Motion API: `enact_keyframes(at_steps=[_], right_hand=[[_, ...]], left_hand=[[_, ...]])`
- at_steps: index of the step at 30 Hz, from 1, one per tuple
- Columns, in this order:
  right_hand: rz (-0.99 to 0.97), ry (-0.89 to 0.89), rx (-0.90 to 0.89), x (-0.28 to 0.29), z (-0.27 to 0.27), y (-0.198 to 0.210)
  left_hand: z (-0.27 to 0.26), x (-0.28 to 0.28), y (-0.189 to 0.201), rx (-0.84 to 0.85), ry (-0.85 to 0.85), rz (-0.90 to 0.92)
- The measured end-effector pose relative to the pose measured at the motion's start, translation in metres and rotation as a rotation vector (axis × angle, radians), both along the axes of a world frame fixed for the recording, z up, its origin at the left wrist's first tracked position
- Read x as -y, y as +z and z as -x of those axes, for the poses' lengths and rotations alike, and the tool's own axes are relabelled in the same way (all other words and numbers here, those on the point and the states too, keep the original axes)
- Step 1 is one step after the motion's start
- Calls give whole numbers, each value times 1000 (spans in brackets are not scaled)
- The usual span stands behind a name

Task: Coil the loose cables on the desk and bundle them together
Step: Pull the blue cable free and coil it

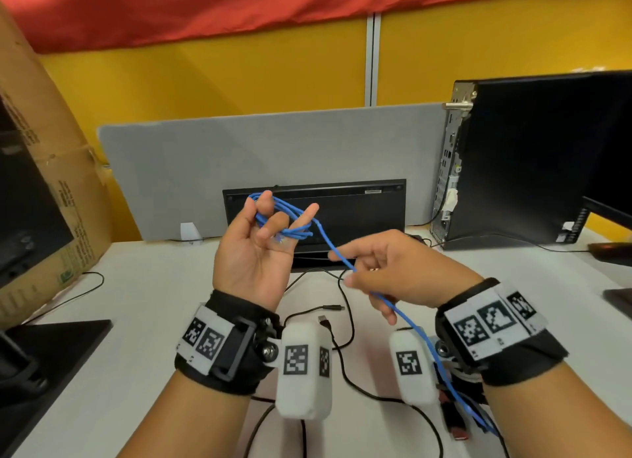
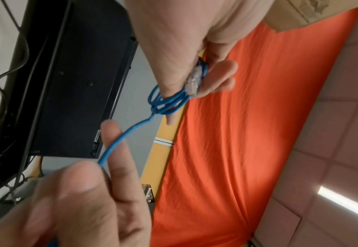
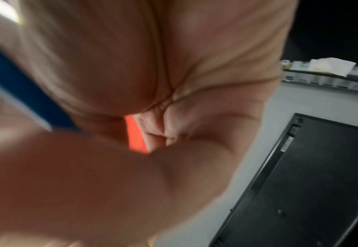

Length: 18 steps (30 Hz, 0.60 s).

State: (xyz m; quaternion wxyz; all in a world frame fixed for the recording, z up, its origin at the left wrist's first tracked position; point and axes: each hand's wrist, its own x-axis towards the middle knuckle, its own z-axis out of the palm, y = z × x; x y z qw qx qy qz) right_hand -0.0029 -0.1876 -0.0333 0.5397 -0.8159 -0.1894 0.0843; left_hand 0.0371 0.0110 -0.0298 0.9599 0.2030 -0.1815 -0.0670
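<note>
A blue network cable is wound in several loops round the raised left hand, between thumb and outer fingers. Its middle fingers curl over the loops and pin the clear plug against the palm. From the loops the cable runs down to the right hand, which pinches it between thumb and forefinger. The loose tail trails past the right wrist to the desk's near right edge. The right wrist view is blurred: only palm and a blue streak of cable.
Thin black cables with a USB plug lie on the white desk under the hands. A black keyboard leans on the grey divider. A PC tower stands right, a cardboard box left, a red-black connector near right.
</note>
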Motion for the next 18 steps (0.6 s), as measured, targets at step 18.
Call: enact_keyframes(at_steps=[18], right_hand=[[-120,61,-44,2,23,28]], left_hand=[[7,22,-16,537,469,-1159]])
